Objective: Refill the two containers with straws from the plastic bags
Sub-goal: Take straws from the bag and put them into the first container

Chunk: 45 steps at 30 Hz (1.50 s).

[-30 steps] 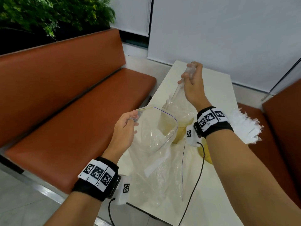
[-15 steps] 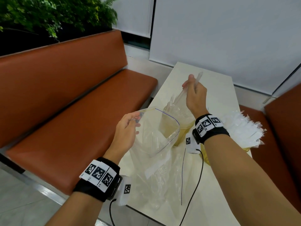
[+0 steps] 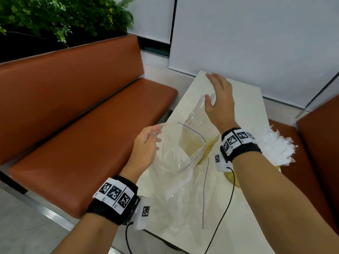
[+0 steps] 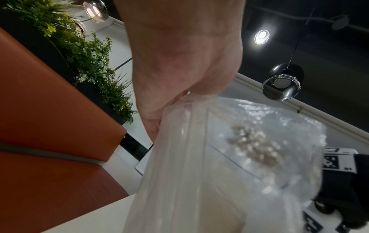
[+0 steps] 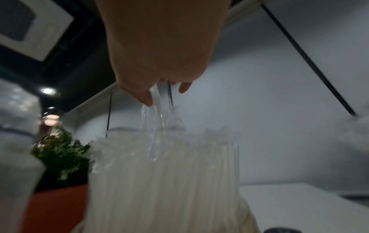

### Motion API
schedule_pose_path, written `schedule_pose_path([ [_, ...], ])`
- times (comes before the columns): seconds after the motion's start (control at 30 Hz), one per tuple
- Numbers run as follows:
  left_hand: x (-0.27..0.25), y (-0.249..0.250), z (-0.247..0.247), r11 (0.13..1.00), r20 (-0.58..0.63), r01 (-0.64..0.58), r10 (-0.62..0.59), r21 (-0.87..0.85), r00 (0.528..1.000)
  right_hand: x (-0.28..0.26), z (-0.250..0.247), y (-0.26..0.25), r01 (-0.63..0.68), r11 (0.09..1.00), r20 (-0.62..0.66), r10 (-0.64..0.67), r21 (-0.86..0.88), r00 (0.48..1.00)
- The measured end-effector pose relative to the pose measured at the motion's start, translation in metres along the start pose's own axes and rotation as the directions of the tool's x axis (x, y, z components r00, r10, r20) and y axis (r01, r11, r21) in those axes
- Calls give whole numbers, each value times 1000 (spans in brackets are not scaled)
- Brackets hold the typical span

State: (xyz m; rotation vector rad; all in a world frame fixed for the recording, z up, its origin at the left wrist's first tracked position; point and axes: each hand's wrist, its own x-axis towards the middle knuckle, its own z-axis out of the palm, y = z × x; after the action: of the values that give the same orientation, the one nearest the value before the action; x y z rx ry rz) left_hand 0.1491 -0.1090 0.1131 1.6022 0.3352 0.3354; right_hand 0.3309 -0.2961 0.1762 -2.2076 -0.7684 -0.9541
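I am holding the bag [image 3: 183,158] mouth open by its rim with my pinching left hand [image 3: 146,145] at 9 o'clock while my right hand [image 3: 220,99], fingers spread and gripping nothing, is patting straws [image 3: 200,105] down into the container [image 3: 211,142] at 12 o'clock on the surface [image 3: 247,110], best done gently and squarely.

Right hand [image 3: 219,99] blurred in head view; whether it touches the straws [image 3: 199,107] unclear. Near container [image 3: 231,177] mostly hidden behind the right wrist. Left fingertips hidden by bag [image 4: 209,157] in left wrist view. Right wrist view blurry; straw count untellable.
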Motion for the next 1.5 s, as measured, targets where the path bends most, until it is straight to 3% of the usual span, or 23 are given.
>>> schedule_pose_path([
  [0.1, -2, 1, 0, 1000, 6, -4, 4, 9, 1000, -8, 9, 8, 53, 984, 298, -1, -168, 955],
  [0.17, -4, 2, 0, 1000, 11, -4, 4, 17, 1000, -24, 17, 14, 24, 977, 518, 92, -212, 851],
  [0.23, -5, 3, -2, 1000, 13, -7, 7, 21, 1000, -32, 20, 15, -47, 987, 595, 131, -154, 793],
  [0.3, -6, 4, -4, 1000, 12, -14, 14, 21, 1000, -28, 20, 10, -128, 990, 504, 144, -67, 852],
  [0.37, -6, 6, -6, 1000, 12, -17, 17, 16, 1000, -20, 19, 8, -143, 986, 264, 160, -82, 951],
  [0.4, -6, 6, -6, 1000, 13, -22, 21, 18, 1000, -18, 19, 9, -150, 980, 182, 172, -128, 968],
  [0.43, -6, 6, -7, 999, 16, -28, 27, 26, 999, -18, 19, 10, -161, 968, 183, 197, -192, 963],
  [0.47, -6, 7, -8, 999, 23, -33, 32, 36, 999, -20, 20, 12, -161, 949, 273, 236, -273, 933],
  [0.53, -6, 6, -9, 998, 43, -35, 33, 52, 999, -31, 25, 15, -145, 903, 492, 348, -404, 798],
  [0.57, -6, 6, -9, 998, 54, -35, 32, 55, 998, -35, 27, 17, -156, 893, 531, 384, -423, 755],
  [0.6, -6, 5, -8, 998, 66, -36, 32, 61, 997, -37, 25, 18, -182, 895, 523, 392, -407, 756],
  [0.73, -6, 6, -6, 993, 111, -70, 59, 96, 992, -20, 1, -15, -168, 967, 204, 207, -191, 957],
  [0.77, -6, 5, -5, 990, 125, -88, 74, 107, 989, -16, -8, -31, -155, 980, 157, 173, -125, 972],
  [0.83, -8, 4, -3, 986, 149, -114, 95, 122, 984, -12, -23, -65, -156, 985, 227, 167, -70, 959],
  [0.87, -10, 4, -3, 984, 157, -125, 104, 124, 982, -14, -27, -82, -170, 981, 342, 192, -95, 920],
  [0.9, -12, 4, -2, 982, 166, -140, 119, 124, 979, -20, -28, -96, -196, 968, 495, 249, -157, 832],
  [0.97, -18, 7, 1, 974, 190, -187, 161, 130, 969, -40, -21, -113, -269, 900, 732, 436, -343, 524],
  [1.0, -21, 9, 3, 966, 205, -217, 186, 140, 961, -52, -16, -117, -288, 858, 765, 511, -426, 392],
  [1.03, -25, 11, 4, 957, 221, -248, 213, 148, 952, -63, -12, -118, -294, 827, 765, 557, -478, 323],
  [1.3, -50, 18, 13, 922, 315, -381, 343, 68, 885, -112, -1, -113, -367, 670, 655, 733, -646, 186],
  [1.4, -57, 21, 18, 907, 380, -420, 379, 28, 844, -118, -2, -112, -352, 671, 655, 733, -653, 183],
  [1.5, -58, 24, 18, 924, 432, -382, 348, -9, 832, -123, -2, -106, -494, 672, 711, 689, -552, 144],
])
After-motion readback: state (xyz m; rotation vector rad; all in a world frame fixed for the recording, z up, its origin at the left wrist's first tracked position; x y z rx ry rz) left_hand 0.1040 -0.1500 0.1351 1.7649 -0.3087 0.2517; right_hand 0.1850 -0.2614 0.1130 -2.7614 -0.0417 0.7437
